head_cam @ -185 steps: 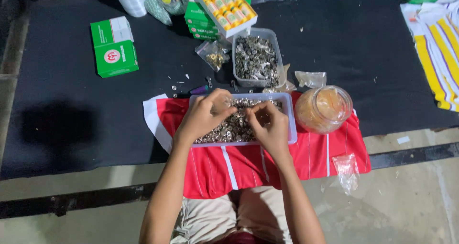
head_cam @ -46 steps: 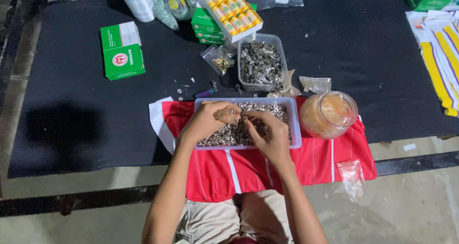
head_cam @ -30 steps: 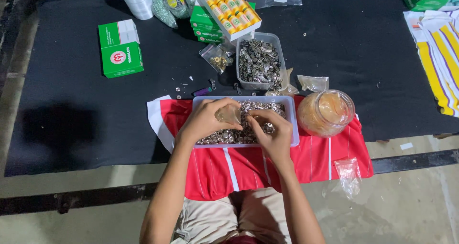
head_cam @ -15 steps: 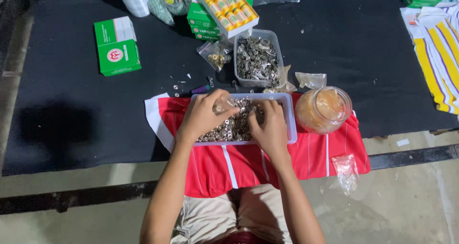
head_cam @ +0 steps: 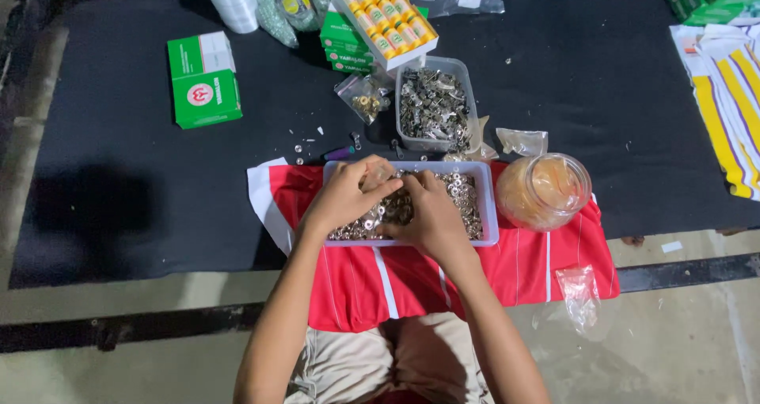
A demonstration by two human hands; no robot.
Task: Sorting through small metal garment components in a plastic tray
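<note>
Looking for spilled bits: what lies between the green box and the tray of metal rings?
In the head view, bare black mat, then small loose metal bits between green box and tray.

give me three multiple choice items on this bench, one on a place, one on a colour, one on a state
1. Where does the tray of small metal rings sit?
A. on the red cloth
B. on the green box
C. on the floor

2. What colour is the box at the far left of the black mat?
A. blue
B. green and white
C. orange

3. What are the hands doing?
A. resting on the lap
B. both in the tray, fingertips together
C. lifting the jar

Answers:
1. A, the red cloth lies under the tray.
2. B, the box shows green and white faces.
3. B, the left hand and the right hand meet over the rings; the jar stands untouched beside it.
</note>
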